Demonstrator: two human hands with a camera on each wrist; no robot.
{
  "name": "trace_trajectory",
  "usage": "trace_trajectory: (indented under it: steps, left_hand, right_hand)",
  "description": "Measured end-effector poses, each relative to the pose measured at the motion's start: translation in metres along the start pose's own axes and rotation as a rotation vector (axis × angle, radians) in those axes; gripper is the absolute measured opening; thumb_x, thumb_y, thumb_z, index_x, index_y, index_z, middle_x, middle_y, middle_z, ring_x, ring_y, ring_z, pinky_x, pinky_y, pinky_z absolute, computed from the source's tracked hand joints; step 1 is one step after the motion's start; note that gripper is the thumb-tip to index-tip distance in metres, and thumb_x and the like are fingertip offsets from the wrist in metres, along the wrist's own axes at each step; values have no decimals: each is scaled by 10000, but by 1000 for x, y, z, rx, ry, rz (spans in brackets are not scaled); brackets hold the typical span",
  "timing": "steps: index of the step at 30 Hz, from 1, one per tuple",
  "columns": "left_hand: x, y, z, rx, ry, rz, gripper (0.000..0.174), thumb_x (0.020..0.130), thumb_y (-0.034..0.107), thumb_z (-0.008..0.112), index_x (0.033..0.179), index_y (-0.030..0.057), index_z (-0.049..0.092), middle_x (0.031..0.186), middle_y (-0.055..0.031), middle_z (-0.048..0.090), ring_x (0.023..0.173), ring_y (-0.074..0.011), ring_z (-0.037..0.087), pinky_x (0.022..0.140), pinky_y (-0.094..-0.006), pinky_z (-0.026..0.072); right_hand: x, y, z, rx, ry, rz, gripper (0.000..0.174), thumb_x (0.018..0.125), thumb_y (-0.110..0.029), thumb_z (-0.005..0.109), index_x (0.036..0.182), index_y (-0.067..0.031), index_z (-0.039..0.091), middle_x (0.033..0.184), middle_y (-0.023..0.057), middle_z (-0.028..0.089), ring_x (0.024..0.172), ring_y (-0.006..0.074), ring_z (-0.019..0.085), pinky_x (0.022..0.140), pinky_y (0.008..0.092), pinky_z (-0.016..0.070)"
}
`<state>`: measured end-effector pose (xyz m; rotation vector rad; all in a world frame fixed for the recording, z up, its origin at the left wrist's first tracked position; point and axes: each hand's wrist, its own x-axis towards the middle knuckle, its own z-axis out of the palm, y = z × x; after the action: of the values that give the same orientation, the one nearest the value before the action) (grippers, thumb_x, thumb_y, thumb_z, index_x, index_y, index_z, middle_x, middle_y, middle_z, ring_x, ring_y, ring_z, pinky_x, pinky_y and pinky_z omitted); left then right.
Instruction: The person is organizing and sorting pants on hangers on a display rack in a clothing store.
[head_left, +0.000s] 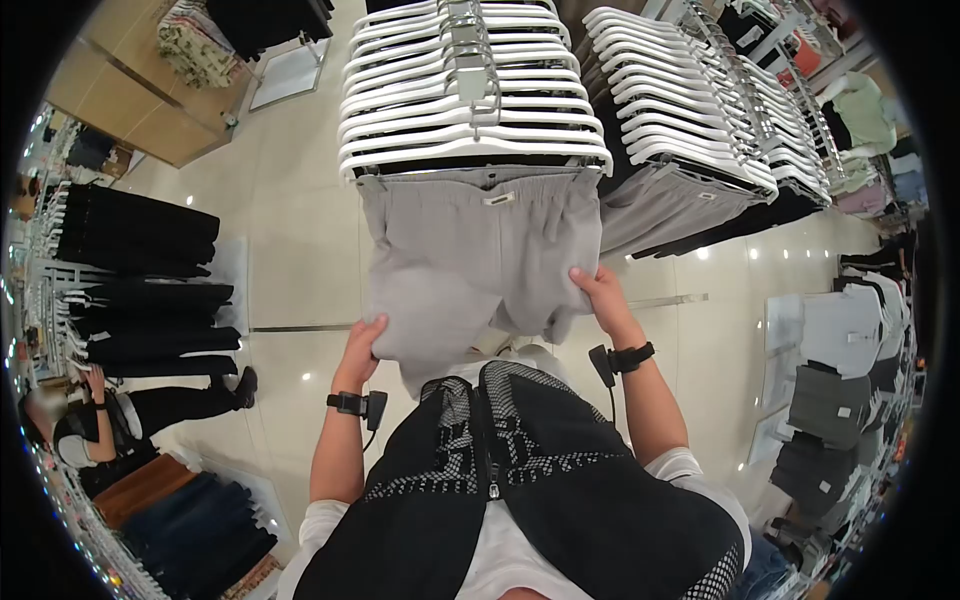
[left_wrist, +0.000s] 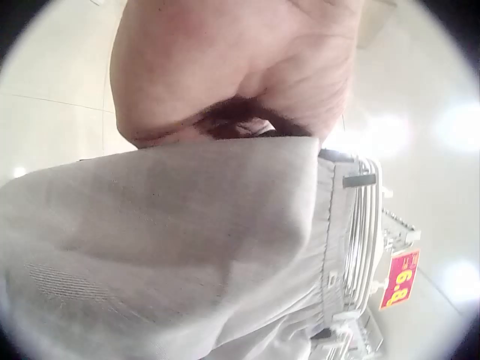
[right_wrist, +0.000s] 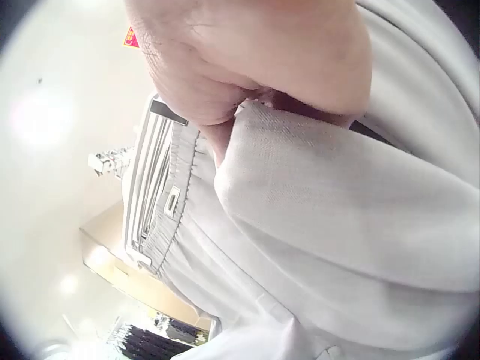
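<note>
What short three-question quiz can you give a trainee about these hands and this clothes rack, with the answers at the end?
1. Multiple choice: what do the left hand and right hand grip?
A) a black skirt
B) a grey garment
C) a shoe

2. True or false: the grey garment has been taken off its white hanger.

3. Fill in the blank: both wrist straps are ____ in colour.

Key:
1. B, one side of it in each hand.
2. False; clips fasten its waistband to the white hanger.
3. Black.
</note>
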<state>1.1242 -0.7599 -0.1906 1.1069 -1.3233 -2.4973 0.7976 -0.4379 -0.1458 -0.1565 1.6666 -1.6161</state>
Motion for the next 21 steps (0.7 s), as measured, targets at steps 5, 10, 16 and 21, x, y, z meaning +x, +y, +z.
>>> trace_trajectory:
  steps: [5,10,16,21]
  left_hand:
    - [17,4,-11,44,-58,-2,529,1055,328,584,1410,-57,509,1341,-153,645,1221,-236,638,1051,-389,501]
    - [41,20,-20,0,-90,-31,518,1064,354,560,1360,-70,547,1316,-149,658,1194,-227,651,1029,-382,507]
    - [56,25,-18,103,-141,-12,441,1051,346,585,1282,-28,624,1191,-96,720,1109,-187,676,962,-355,519]
    - [71,15,-14,327,-140,70,340,1032,309,632,1188,11,685,1092,-54,739,1027,-143,670,909,-313,512]
  right_hand:
    - [-18,11,20,-50,153,49,418,1009,-291,638,1269,36,634,1154,94,713,972,151,678,853,325,540]
    - [-38,10,43,31,263,-17,404,1044,-305,569,1262,23,657,1119,60,713,939,128,660,847,302,522]
    - [-40,12,51,-159,268,-69,342,1056,-251,567,1224,25,682,1042,30,720,871,98,631,809,268,504]
    - [-21,17,38,-183,245,-22,336,1031,-265,628,1199,19,691,933,-10,699,731,81,577,719,258,488]
